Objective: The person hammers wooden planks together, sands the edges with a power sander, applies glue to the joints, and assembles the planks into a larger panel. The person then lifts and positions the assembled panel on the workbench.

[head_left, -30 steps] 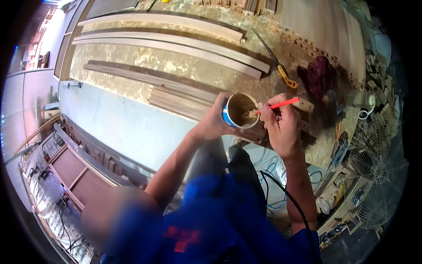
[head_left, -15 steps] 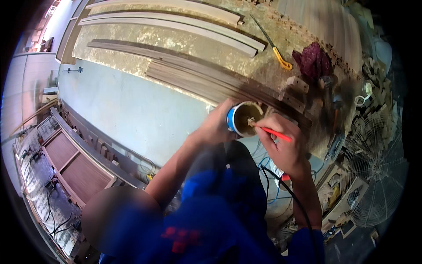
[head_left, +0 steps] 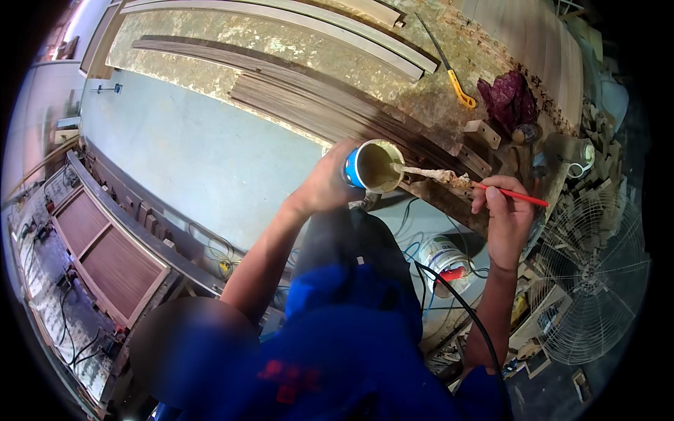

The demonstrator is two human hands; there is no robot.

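My left hand (head_left: 324, 177) is wrapped round a blue-and-white cup (head_left: 352, 168), tilted so that its open mouth shows. Pale, yellowish paste coats the inside of the cup. To the right of it, my right hand (head_left: 507, 214) pinches a thin red-handled stick (head_left: 525, 198) between thumb and fingers. Pale, lumpy paste cakes the stick's long front part, and its tip lies at the cup's mouth. Just beyond both hands, dark wooden strips (head_left: 309, 105) lie side by side along the workbench (head_left: 203, 56).
On the bench are a yellow-handled saw (head_left: 460, 90), a crumpled maroon cloth (head_left: 507, 98), a drilled wooden block (head_left: 482, 133) and pale wooden strips (head_left: 351, 35). A white bucket (head_left: 444, 259) stands below among hoses and cables. A wire fan guard (head_left: 590, 281) is at right, a panelled frame (head_left: 116, 256) at left.
My right hand has moved right and drawn the stick mostly out of the cup, so its caked length shows. The cup has shifted slightly left and up. The view has shifted a little.
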